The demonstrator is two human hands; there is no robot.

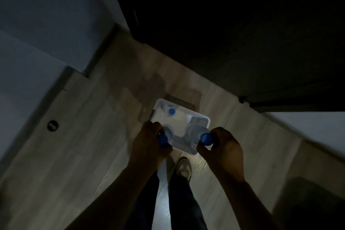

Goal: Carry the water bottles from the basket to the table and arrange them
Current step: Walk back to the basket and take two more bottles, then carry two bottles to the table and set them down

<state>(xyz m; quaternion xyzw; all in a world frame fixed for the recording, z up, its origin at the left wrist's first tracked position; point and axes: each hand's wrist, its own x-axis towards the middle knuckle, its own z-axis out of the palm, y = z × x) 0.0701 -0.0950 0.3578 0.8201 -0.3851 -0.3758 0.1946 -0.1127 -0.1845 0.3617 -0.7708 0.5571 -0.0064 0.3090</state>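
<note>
A white plastic basket stands on the floor below me in dim light. My left hand grips a clear water bottle by its blue-capped neck, over the basket's near left corner. My right hand pinches the blue cap of a second bottle over the basket's near right side. A third bottle with a blue cap stands inside the basket at its far left. Whether the held bottles are clear of the basket cannot be told.
Pale wood-look floor surrounds the basket. A light wall runs along the left, a dark doorway or furniture fills the upper right. A round dark floor fitting sits at left. My legs and a shoe are just behind the basket.
</note>
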